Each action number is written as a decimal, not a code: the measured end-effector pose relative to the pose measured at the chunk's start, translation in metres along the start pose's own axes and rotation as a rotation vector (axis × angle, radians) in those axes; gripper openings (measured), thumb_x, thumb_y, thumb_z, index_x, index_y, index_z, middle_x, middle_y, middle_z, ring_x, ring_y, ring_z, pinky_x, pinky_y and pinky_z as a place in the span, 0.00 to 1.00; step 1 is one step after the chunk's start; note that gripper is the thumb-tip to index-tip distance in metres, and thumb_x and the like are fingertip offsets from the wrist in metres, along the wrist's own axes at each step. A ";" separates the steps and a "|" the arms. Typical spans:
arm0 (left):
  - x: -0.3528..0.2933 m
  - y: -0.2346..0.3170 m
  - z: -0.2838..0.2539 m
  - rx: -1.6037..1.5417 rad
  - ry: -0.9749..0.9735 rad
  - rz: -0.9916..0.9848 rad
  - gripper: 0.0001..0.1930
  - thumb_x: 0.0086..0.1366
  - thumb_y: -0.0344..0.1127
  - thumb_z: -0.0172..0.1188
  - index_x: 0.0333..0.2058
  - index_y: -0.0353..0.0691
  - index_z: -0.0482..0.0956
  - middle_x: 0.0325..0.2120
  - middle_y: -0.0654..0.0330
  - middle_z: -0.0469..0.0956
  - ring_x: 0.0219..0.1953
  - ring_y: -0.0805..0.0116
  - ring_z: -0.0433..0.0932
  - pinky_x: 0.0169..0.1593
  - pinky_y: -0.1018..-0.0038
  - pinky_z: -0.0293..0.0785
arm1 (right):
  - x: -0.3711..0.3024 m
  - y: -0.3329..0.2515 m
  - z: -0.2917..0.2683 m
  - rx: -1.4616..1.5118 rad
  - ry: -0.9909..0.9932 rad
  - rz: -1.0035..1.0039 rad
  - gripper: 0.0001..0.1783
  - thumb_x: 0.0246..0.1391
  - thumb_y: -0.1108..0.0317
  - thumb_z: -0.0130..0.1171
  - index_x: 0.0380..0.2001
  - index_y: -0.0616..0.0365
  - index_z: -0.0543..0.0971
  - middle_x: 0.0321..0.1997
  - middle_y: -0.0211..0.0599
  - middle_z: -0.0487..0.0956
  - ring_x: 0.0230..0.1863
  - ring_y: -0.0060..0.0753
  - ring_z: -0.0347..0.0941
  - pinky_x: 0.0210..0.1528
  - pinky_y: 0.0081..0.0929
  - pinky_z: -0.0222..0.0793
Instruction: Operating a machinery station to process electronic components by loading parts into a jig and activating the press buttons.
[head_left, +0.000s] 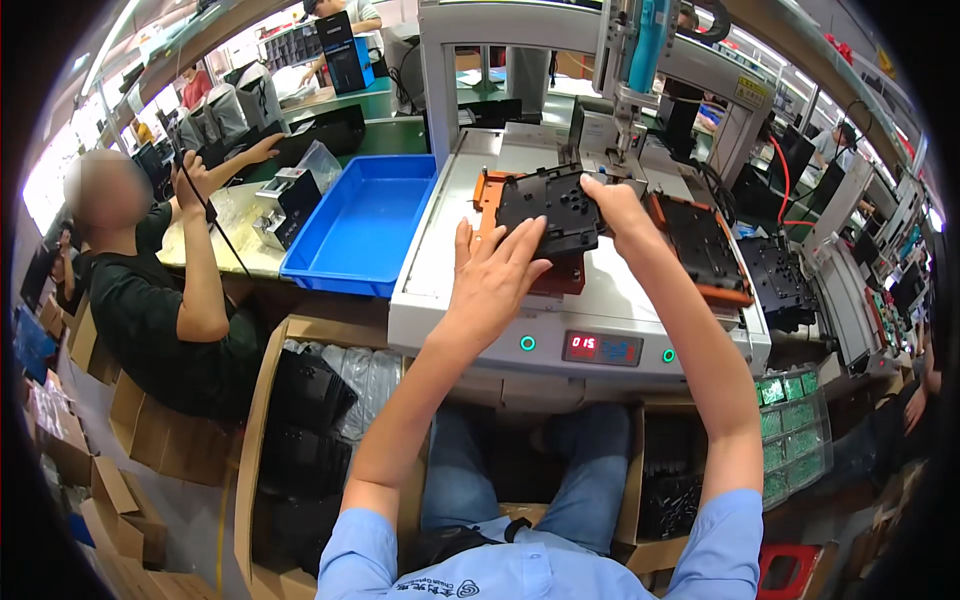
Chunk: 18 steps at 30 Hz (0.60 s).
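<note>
A black plastic housing (555, 205) with small posts and holes lies tilted over an orange-red fixture (487, 196) on the white bed of a bench machine. My right hand (617, 212) grips the housing at its right edge, the thumb on top and the other fingers hidden beneath. Stretched out and spread, the fingers of my left hand (496, 275) rest against the housing's lower left side and the fixture. To the right, a second orange-edged fixture (745, 297) carries another black housing (703, 245). A teal-bodied tool head (648, 50) hangs above the bed.
A blue tray (365, 220) stands left of the machine, with a seated co-worker (165, 290) beyond it. Below it, a cardboard box (258, 440) holds black parts and plastic bags. Lower right, clear trays (795, 440) hold green boards. The machine's front carries a lit panel (602, 348).
</note>
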<state>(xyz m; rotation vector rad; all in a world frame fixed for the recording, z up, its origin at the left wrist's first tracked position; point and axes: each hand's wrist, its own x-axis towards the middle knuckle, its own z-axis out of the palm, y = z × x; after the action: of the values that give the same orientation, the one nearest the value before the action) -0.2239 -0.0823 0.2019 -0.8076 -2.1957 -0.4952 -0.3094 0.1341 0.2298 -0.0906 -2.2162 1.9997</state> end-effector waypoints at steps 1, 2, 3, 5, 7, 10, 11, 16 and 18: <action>-0.005 -0.010 0.002 0.057 -0.009 -0.031 0.23 0.66 0.46 0.51 0.57 0.49 0.67 0.50 0.63 0.74 0.52 0.62 0.71 0.65 0.51 0.42 | -0.012 -0.006 0.013 -0.001 -0.010 0.060 0.18 0.54 0.53 0.59 0.28 0.59 0.80 0.27 0.28 0.78 0.27 0.22 0.71 0.30 0.24 0.64; -0.005 -0.015 0.001 0.051 -0.004 -0.028 0.23 0.66 0.46 0.51 0.57 0.49 0.67 0.50 0.63 0.74 0.52 0.62 0.71 0.65 0.51 0.42 | -0.023 -0.015 0.016 -0.007 -0.004 0.120 0.18 0.53 0.52 0.59 0.28 0.58 0.80 0.27 0.28 0.78 0.27 0.22 0.71 0.29 0.25 0.63; -0.006 -0.021 -0.001 0.064 -0.059 -0.027 0.21 0.67 0.46 0.50 0.56 0.48 0.68 0.50 0.63 0.74 0.52 0.61 0.71 0.65 0.50 0.41 | -0.014 -0.002 0.012 -0.108 -0.045 0.078 0.28 0.52 0.45 0.58 0.32 0.65 0.80 0.31 0.37 0.79 0.27 0.28 0.69 0.28 0.29 0.63; -0.007 -0.031 -0.004 0.067 -0.115 -0.022 0.20 0.67 0.46 0.49 0.55 0.47 0.68 0.51 0.63 0.74 0.53 0.60 0.72 0.66 0.50 0.40 | -0.010 0.004 0.005 -0.214 -0.075 0.101 0.26 0.50 0.42 0.58 0.28 0.57 0.79 0.28 0.29 0.75 0.26 0.24 0.65 0.28 0.26 0.59; -0.008 -0.038 -0.010 0.046 -0.147 0.001 0.20 0.67 0.48 0.49 0.53 0.45 0.71 0.50 0.62 0.75 0.53 0.60 0.72 0.67 0.53 0.39 | -0.009 0.009 0.003 -0.403 -0.081 0.226 0.29 0.46 0.31 0.56 0.23 0.48 0.76 0.24 0.20 0.67 0.27 0.19 0.56 0.29 0.22 0.52; -0.001 -0.038 -0.013 0.016 -0.121 0.044 0.19 0.67 0.50 0.49 0.48 0.44 0.75 0.48 0.60 0.76 0.52 0.61 0.73 0.67 0.57 0.41 | 0.001 0.023 -0.012 -0.525 -0.132 0.208 0.33 0.43 0.27 0.56 0.23 0.50 0.77 0.23 0.23 0.67 0.26 0.20 0.57 0.30 0.21 0.55; 0.002 -0.039 -0.012 0.003 -0.113 0.039 0.19 0.65 0.51 0.50 0.44 0.43 0.76 0.43 0.61 0.78 0.48 0.63 0.74 0.67 0.56 0.43 | -0.002 0.020 -0.008 -0.524 -0.108 0.267 0.33 0.43 0.28 0.57 0.23 0.51 0.77 0.24 0.24 0.66 0.25 0.23 0.58 0.30 0.22 0.58; 0.038 -0.024 -0.007 -0.011 -0.167 -0.150 0.15 0.64 0.48 0.53 0.31 0.42 0.76 0.31 0.62 0.77 0.41 0.64 0.75 0.59 0.56 0.55 | -0.021 0.018 0.011 -0.051 -0.139 0.359 0.30 0.43 0.32 0.61 0.30 0.48 0.79 0.26 0.22 0.71 0.25 0.18 0.63 0.29 0.20 0.63; 0.051 -0.016 0.011 -0.065 -0.136 0.077 0.22 0.67 0.52 0.47 0.50 0.41 0.73 0.50 0.53 0.73 0.56 0.53 0.68 0.62 0.56 0.55 | -0.022 0.020 0.008 0.031 -0.159 0.277 0.24 0.47 0.38 0.62 0.33 0.47 0.80 0.28 0.21 0.73 0.26 0.14 0.66 0.27 0.18 0.63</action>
<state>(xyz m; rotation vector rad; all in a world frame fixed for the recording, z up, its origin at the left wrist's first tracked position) -0.2669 -0.0678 0.2311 -0.9826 -2.2726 -0.4884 -0.2899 0.1253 0.2074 -0.2565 -2.3809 2.2549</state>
